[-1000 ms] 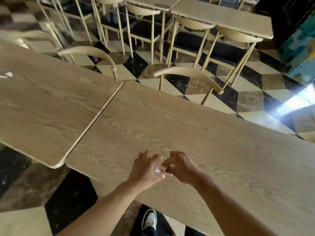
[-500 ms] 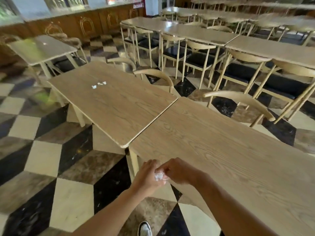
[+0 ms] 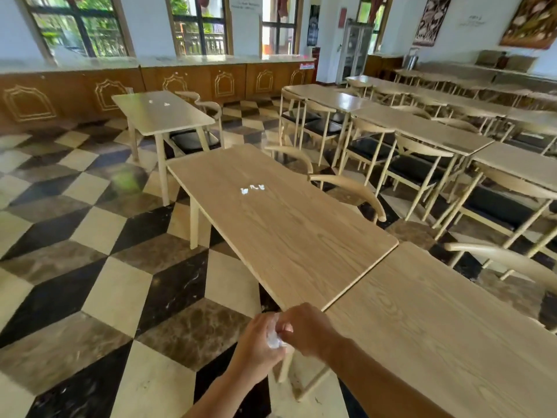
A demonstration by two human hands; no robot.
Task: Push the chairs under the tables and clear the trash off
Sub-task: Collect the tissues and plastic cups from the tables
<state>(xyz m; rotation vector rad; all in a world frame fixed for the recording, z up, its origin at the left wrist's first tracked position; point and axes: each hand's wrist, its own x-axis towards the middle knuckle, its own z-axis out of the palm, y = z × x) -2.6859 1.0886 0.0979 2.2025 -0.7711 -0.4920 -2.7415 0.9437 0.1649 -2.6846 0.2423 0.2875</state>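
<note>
Low in the middle of the frame: left hand (image 3: 256, 345) and right hand (image 3: 307, 328) curled together around a small clear wad of trash (image 3: 275, 337), mostly hidden by fingers. More white scraps (image 3: 252, 188) in a short row across the long table (image 3: 286, 236), running toward the upper left. Chairs (image 3: 349, 188) tucked along its right side. Wall signs too blurry to read.

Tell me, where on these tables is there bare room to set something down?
The near table, right of the hands, is bare wood. The middle table is free from its seam edge up to the white paper scraps. The far table carries more scraps. The right side is crowded with chairs.
</note>
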